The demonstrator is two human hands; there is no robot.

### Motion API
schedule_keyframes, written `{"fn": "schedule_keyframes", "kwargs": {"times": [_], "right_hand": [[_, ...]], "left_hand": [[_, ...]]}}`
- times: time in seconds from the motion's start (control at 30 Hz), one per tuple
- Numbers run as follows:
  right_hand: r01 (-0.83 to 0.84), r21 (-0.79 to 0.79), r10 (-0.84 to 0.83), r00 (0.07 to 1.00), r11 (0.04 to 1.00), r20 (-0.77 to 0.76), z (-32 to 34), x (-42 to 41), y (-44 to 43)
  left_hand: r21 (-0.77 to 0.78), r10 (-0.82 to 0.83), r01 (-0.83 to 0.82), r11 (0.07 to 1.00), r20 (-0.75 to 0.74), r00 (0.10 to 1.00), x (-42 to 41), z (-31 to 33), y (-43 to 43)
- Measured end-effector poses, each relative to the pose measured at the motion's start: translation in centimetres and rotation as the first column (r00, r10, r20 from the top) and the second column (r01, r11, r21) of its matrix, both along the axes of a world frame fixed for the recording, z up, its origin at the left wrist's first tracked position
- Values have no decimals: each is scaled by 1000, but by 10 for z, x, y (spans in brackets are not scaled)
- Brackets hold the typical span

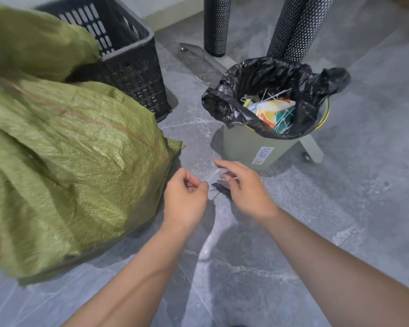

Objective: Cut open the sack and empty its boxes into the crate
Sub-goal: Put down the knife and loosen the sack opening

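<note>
A bulging green woven sack (64, 161) lies on the grey floor at the left, leaning against a black slatted plastic crate (125, 50) behind it. No boxes show. A small black cutter (221, 189) lies on the floor just right of the sack. My left hand (185, 199) hovers beside the cutter with its fingers curled and nothing clearly in them. My right hand (243, 187) is spread just above the cutter, partly covering it, fingers apart.
A grey bin (246, 147) lined with a black bag and holding wrappers and cut plastic strips stands right of the cutter. Behind it rise two perforated black table legs (216, 24) on a grey metal foot (313, 147).
</note>
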State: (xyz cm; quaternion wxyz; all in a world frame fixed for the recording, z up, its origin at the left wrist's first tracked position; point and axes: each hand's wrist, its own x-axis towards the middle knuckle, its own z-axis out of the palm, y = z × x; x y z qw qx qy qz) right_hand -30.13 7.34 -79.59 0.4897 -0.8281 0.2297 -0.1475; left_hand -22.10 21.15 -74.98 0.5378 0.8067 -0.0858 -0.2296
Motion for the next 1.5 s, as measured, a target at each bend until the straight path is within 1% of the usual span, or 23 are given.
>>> {"fn": "schedule_keyframes", "kwargs": {"times": [0.1,0.2,0.23,0.3,0.37,0.47,0.57,0.63,0.7,0.8,0.9,0.93,1.0,1.03,1.07,1.1,1.17,1.23,1.3,1.37,1.43,1.47,1.5], "right_hand": [[-50,10,49,998,999,45,28,4,2],[3,-22,-1,996,1000,89,55,12,2],[27,-11,-25,995,1000,99,65,15,2],[57,4,-57,990,998,128,85,21,2],[88,-22,-83,981,996,173,107,27,3],[182,1,-179,961,983,212,135,37,-2],[318,50,-321,917,947,235,159,43,-11],[409,51,-410,888,911,209,172,46,-19],[500,40,-501,855,865,135,176,48,-32],[638,126,-646,763,760,36,172,52,-51],[733,142,-734,677,665,-54,162,54,-61],[756,132,-753,652,641,-82,160,56,-61],[768,38,-756,637,639,-151,159,56,-57],[765,-27,-755,628,644,-189,160,57,-53],[754,-75,-751,631,653,-195,164,58,-46],[732,-111,-738,652,672,-173,165,60,-41],[684,-139,-698,709,716,-103,173,66,-24],[606,-119,-613,789,787,-40,177,75,-7],[484,-131,-489,872,865,-7,180,87,11],[329,-133,-335,942,935,-23,185,100,31],[127,-78,-135,984,989,-116,187,114,52],[8,-30,-14,982,1000,-189,188,119,63],[-104,30,109,959,994,-261,188,124,72]], "left_hand": [[-77,4,-3,997,5,1000,6,21,2],[-151,-7,9,989,11,1000,11,42,4],[-171,-6,8,985,14,1000,13,50,4],[-223,11,-5,975,24,1000,16,69,5],[-276,33,-23,961,29,999,22,89,5],[-358,46,-54,932,-31,998,31,117,4],[-417,50,-76,906,-72,996,43,141,6],[-389,52,-70,919,-58,997,51,156,10],[-375,67,-80,924,-48,997,59,171,15],[-382,92,-91,920,-15,996,68,189,23],[-387,107,-93,917,15,994,75,196,33],[-379,109,-90,921,29,994,77,197,37],[-359,115,-89,929,53,992,80,196,45],[-349,120,-90,933,63,991,82,196,49],[-334,123,-93,938,71,990,85,197,53],[-321,126,-95,942,77,989,88,198,57],[-304,131,-98,948,91,987,92,203,66],[-285,137,-101,953,110,984,97,208,77],[-242,132,-96,966,136,982,102,214,92],[-183,116,-85,979,169,979,109,218,110],[-111,81,-60,992,199,977,119,222,132],[-76,56,-39,996,226,973,124,224,144],[-37,30,-21,999,269,963,130,224,158]]}}
